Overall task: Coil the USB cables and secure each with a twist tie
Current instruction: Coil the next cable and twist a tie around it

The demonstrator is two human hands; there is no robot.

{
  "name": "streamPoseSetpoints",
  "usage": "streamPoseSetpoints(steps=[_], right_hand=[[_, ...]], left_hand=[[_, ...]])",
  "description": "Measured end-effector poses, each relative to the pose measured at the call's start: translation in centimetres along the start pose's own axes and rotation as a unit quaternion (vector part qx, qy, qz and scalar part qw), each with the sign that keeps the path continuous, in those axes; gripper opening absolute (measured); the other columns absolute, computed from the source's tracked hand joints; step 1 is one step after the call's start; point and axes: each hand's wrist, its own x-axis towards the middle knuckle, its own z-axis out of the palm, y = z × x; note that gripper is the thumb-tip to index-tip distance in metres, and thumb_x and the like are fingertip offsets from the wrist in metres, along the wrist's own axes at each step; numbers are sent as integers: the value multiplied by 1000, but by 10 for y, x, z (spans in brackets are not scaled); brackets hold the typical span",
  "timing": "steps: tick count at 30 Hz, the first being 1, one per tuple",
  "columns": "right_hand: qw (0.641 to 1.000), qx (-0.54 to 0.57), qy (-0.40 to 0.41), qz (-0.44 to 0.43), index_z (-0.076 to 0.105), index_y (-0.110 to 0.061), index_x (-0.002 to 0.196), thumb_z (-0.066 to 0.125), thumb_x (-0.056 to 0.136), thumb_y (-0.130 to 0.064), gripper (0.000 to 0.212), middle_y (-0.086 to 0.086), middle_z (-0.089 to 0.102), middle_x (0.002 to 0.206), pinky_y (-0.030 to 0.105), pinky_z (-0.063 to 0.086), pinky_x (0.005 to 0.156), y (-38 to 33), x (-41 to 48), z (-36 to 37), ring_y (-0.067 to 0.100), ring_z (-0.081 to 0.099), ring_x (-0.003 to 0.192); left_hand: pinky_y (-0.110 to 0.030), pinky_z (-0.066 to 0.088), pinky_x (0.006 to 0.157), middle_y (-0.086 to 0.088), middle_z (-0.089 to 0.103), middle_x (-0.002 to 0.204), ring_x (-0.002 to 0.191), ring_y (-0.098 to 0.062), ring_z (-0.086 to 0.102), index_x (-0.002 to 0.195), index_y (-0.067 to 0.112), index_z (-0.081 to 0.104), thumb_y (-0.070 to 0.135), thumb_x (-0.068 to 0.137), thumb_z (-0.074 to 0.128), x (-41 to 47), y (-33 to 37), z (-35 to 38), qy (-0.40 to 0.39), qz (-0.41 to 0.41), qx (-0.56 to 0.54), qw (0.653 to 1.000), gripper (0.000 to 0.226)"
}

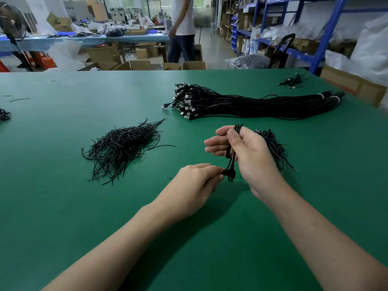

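My right hand [249, 156] grips a coiled black USB cable [231, 162], its loops running up between thumb and fingers. My left hand [195, 181] pinches the coil's lower end, just above the green table [63, 206]. Behind my hands lies a long bundle of straight black USB cables [241, 103] with their plugs at its left end. A loose heap of black twist ties [123, 145] spreads to the left. Partly hidden behind my right hand sits a small pile of black cables [273, 145].
A few cable pieces [292, 80] lie at the table's far right corner. Another dark bundle [4, 114] shows at the left edge. Beyond the table a person [182, 28] walks among cardboard boxes [134, 64]; blue shelving [294, 28] stands on the right.
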Motion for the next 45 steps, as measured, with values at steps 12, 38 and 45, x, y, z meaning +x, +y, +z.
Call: streamPoseSetpoints(steps=[12,38,45], right_hand=[[946,-299,-128,-2,50,-16,72,42,108,-22,38,-5,59,62,30,40,59,2,-16,4,10,49,59],[930,-211,-275,123,63,-21,94,35,111,-16,33,-4,60,72,27,42,68,6,-28,-14,12,50,67],[934,-332,-132,1,74,-22,93,59,101,-24,17,-10,66,88,16,43,79,14,-28,-11,4,61,87]], left_hand=[[-11,34,66,6,60,74,64,-1,44,85,20,78,25,91,78,-1,-2,-36,109,100,85,985,8],[-33,49,66,12,65,82,70,-14,57,93,12,67,33,102,57,-1,-15,-36,-9,62,98,993,25],[-36,50,62,7,67,85,75,-15,58,95,13,67,41,102,46,-3,-19,-36,41,75,146,986,35]])
